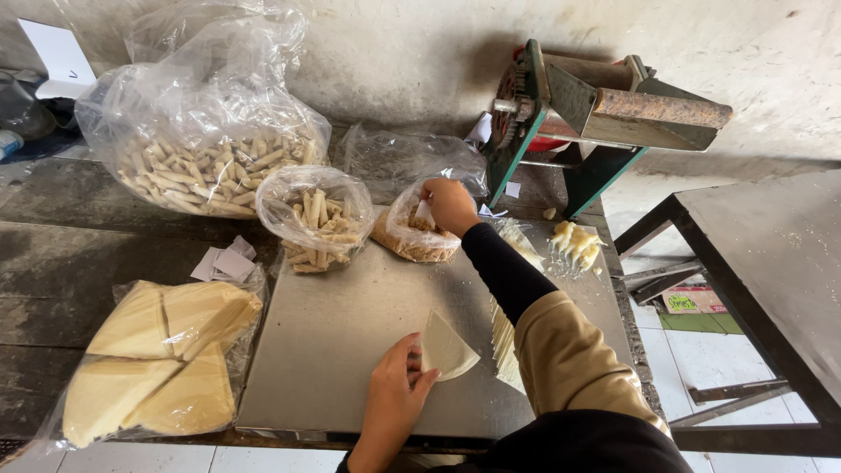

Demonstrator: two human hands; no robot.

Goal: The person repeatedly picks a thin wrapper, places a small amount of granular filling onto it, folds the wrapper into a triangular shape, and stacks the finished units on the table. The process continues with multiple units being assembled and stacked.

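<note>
On the grey metal surface [350, 350] in front of the person, the left hand [392, 398] rests low and near the body, its fingers [419, 378] pinching the edge of a pale wedge-shaped wrapper [447, 347] that lies flat on the sheet. Further back, the right hand [449, 205] reaches forward on a dark-sleeved arm and dips into the mouth of a small clear bag of brown crumbly filling [413, 235]; its fingers are bunched together inside the bag, though I cannot tell whether they have hold of any filling.

Just left of that bag sits another open plastic bag of short rolled sticks [317, 223], and behind it a much larger bag of the same rolls [210, 166], both well apart from the wrapper. At the left edge of the surface, a clear bag holds stacks of folded yellowish wrappers [162, 355], with a few small paper slips [223, 263] just above it. Right of the outstretched arm, a row of wrappers [504, 337] is partly hidden by the tan sleeve, and a little heap of pale yellow pieces [574, 245] lies near the far right corner. Behind that stands a green hand-cranked roller machine [596, 114] against the wall.
</note>
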